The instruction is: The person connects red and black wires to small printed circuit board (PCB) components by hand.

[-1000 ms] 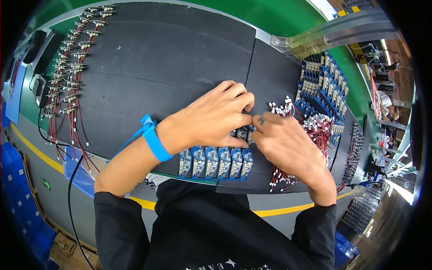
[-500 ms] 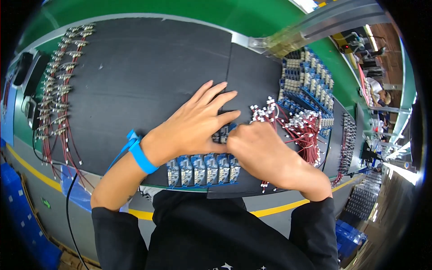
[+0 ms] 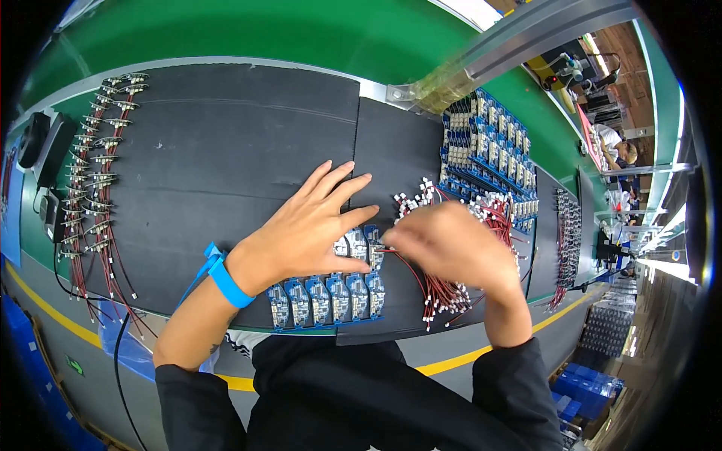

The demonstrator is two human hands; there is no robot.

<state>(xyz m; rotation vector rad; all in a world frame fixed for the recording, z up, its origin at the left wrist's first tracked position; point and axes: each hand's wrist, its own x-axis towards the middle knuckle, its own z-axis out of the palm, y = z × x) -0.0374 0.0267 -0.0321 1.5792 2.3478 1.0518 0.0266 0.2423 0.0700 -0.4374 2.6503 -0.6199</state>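
My left hand (image 3: 297, 229) lies with fingers spread over a panel of blue circuit boards (image 3: 327, 299), its thumb across the upper row. A blue wristband (image 3: 232, 282) is round that wrist. My right hand (image 3: 459, 244), smeared by motion, has its fingers curled together at the panel's upper right corner. Whatever is between its fingertips is hidden. Red wires (image 3: 410, 264) run from that corner down to the right, into a pile of red cables with white connectors (image 3: 447, 299) under and beside the right hand.
Stacked blue board panels (image 3: 489, 143) stand beyond the cables, near a metal post (image 3: 519, 45). Boards with red wires (image 3: 98, 180) line the black mat (image 3: 241, 150) at the left; similar ones (image 3: 568, 240) lie far right. Another person (image 3: 613, 146) sits in the right background.
My right hand has shifted and blurred, uncovering the panel's upper right corner and the red wires there. My left hand stays spread on the panel. The whole view has shifted a little.
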